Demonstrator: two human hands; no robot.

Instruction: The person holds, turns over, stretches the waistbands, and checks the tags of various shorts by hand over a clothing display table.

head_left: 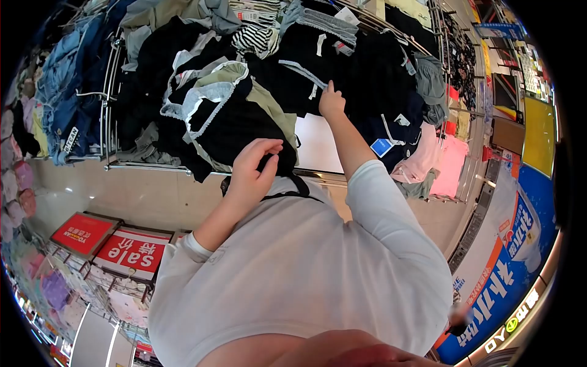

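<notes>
My left hand (257, 162) is raised over a black garment (241, 131) at the front edge of the display, its fingers loosely bent and the thumb apart, with nothing visible in it. Further right and further in, my right hand (332, 103) is at the end of a grey lace trim (304, 73) on a black garment. Its index finger stretches forward while the other fingers curl at that edge; the thumb is mostly hidden. Left of the hands, a garment with a pale grey lace edge (211, 101) and an olive-green garment (269, 101) overlap the black pile.
A metal rack rail (165, 168) runs along the display front. Between the piles shows a white panel (318, 144). Pink clothes (449, 159) and a blue tag (382, 147) are at right, denim (67, 85) at left. Behind me stands a red sale sign (131, 252).
</notes>
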